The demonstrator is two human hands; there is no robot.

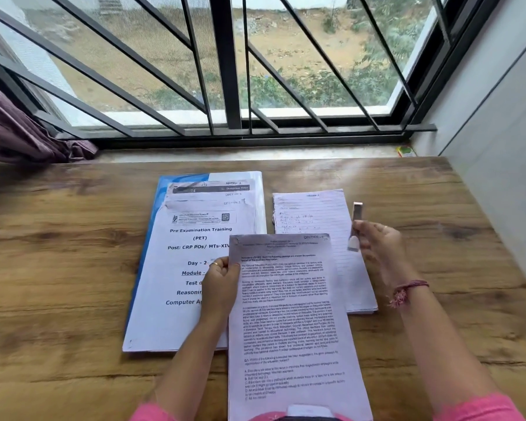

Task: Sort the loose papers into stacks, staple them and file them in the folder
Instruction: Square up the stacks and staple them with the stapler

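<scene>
A purple curtain (19, 129) is seen far left of the blue folder (148, 253), bunched at the window sill. The folder lies flat on the wooden surface (58, 253), w/ a stack of printed papers (189, 268) laid on it; top sheet is headed "Pre Examination Training (PET)". Just right of the folder, the left hand (220, 284) is clamped on the left edge of a printed sheet (289, 314), thumb on top; the sheet is held up over the folder's right side & the near surface. Further right of the folder, a stack of lined handwritten papers (316, 226) rests on the surface, partly covered by the held sheet. A small silver stapler (356, 226) is gripped in the right hand (380, 247), fingers curled round it, above the lined stack's right edge. A red thread band is worn on that wrist. A window grille (225, 71) is seen behind the folder; a small green-yellow box (405, 151) sits on the sill far right.
</scene>
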